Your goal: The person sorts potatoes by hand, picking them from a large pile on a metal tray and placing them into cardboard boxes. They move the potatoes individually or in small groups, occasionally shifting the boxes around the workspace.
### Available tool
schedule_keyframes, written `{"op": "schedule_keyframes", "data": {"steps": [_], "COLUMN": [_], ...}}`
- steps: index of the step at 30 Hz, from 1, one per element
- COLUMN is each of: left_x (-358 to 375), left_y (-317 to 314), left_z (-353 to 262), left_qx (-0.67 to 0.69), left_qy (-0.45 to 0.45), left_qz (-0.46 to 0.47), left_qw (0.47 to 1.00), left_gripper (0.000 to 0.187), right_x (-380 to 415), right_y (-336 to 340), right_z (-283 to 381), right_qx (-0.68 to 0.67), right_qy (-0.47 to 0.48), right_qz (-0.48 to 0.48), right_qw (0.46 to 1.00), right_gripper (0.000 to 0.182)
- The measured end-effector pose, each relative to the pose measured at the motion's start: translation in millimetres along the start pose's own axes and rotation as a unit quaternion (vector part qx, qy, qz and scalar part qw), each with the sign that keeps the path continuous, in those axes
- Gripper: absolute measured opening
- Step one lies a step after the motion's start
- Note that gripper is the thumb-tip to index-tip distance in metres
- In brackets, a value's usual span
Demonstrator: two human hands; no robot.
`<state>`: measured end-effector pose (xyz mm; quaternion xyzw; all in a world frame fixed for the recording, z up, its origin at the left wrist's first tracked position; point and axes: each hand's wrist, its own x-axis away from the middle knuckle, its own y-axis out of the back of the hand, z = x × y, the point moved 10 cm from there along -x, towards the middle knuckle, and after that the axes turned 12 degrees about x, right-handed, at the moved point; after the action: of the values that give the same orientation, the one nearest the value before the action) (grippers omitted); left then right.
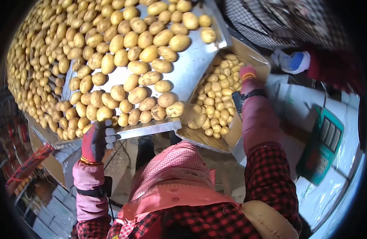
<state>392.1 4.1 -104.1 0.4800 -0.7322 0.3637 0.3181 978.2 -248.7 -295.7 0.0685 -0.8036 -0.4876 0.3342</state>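
Observation:
My left hand (99, 140), in a red and grey glove, is at the near rim of a metal sorting table (197, 59). Its grey fingers are curled together against the rim, beside the nearest potatoes (104, 113). On my right, my right hand (247, 72) in a pink glove is at the far right side of an open cardboard box (236, 133). Smaller potatoes (216, 93) fill much of this lined box. The right fingers are mostly hidden, so what they hold does not show.
Many loose potatoes cover the table's left and far parts. Another person's shoe (295, 62) and checked clothing (251, 18) are beyond the box. White wrapped boxes (303, 97) and a green device with a display (321, 145) stand at the right.

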Motion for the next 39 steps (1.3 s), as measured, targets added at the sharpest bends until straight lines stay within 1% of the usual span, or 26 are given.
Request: {"op": "schedule_keyframes", "data": {"steps": [1, 2, 3, 6, 10, 14, 17, 23, 26, 27, 28, 30, 31, 33, 34, 37, 39], "left_x": [0.1, -1.4, -0.7, 0.2, 1.1, 2.4, 1.8, 0.4, 1.8, 3.6, 3.5, 3.6, 1.8, 2.4, 3.6, 0.3, 1.0], "left_y": [3.3, 6.6, 4.4, 8.7, 11.7, 8.3, 9.9, 10.2, 9.0, 5.2, 3.9, 1.5, 1.4, 2.0, 0.4, 0.4, 1.8], "left_z": [0.8, 4.1, 2.8, 0.4, -1.9, -3.0, 0.3, -0.4, -2.1, -4.5, -3.8, -4.5, -1.2, -0.6, -1.2, -1.7, 0.2], "left_qx": [0.003, 0.041, 0.04, 0.029, -0.013, 0.004, 0.052, 0.015, -0.003, -0.016, 0.005, 0.006, 0.044, 0.03, 0.022, 0.024, 0.016], "left_qy": [-0.001, 0.007, 0.0, -0.012, -0.036, -0.049, -0.04, -0.022, -0.029, -0.044, -0.043, -0.039, -0.029, -0.013, -0.006, -0.038, -0.02], "left_qz": [-0.01, -0.007, -0.006, -0.003, -0.017, -0.019, -0.014, -0.017, -0.026, -0.054, -0.037, -0.026, -0.006, -0.019, -0.023, 0.017, 0.001], "left_qw": [1.0, 0.999, 0.999, 1.0, 0.999, 0.999, 0.998, 1.0, 0.999, 0.997, 0.998, 0.999, 0.999, 0.999, 0.999, 0.999, 1.0], "left_gripper": [0.051, 0.052, 0.051, 0.054, 0.056, 0.054, 0.054, 0.056, 0.057, 0.053, 0.054, 0.054, 0.055, 0.055, 0.054, 0.054, 0.051], "right_x": [-5.5, -13.1, -19.4, -34.6, -35.0, -32.1, -35.8, -37.0, -37.4, -37.5, -37.9, -34.9, -33.3, -22.3, -17.1, 3.2, 30.5], "right_y": [-6.5, -10.5, -13.3, -19.1, -22.9, -27.5, -30.6, -24.2, -23.3, -20.8, -18.1, -13.7, -11.4, -10.4, -8.2, 10.1, 26.5], "right_z": [0.2, 1.1, 4.6, 6.9, 4.5, 16.9, 30.3, 28.9, 22.7, 22.4, 23.5, 23.9, 23.1, 15.1, 12.8, 6.5, 0.7], "right_qx": [0.024, 0.049, 0.064, 0.083, 0.081, 0.079, 0.077, 0.068, 0.061, 0.059, 0.054, 0.047, 0.042, 0.026, 0.012, -0.049, -0.108], "right_qy": [0.016, 0.033, 0.046, 0.074, 0.088, 0.089, 0.09, 0.091, 0.087, 0.087, 0.085, 0.081, 0.078, 0.067, 0.061, 0.038, 0.017], "right_qz": [0.029, 0.053, 0.066, 0.079, 0.081, 0.073, 0.07, 0.066, 0.064, 0.059, 0.056, 0.048, 0.043, 0.029, 0.018, -0.036, -0.08], "right_qw": [0.999, 0.997, 0.995, 0.991, 0.99, 0.99, 0.991, 0.991, 0.992, 0.993, 0.993, 0.994, 0.995, 0.997, 0.998, 0.997, 0.991], "right_gripper": [0.045, 0.044, 0.044, 0.042, 0.04, 0.038, 0.037, 0.033, 0.032, 0.032, 0.031, 0.03, 0.03, 0.029, 0.028, 0.027, 0.026]}}
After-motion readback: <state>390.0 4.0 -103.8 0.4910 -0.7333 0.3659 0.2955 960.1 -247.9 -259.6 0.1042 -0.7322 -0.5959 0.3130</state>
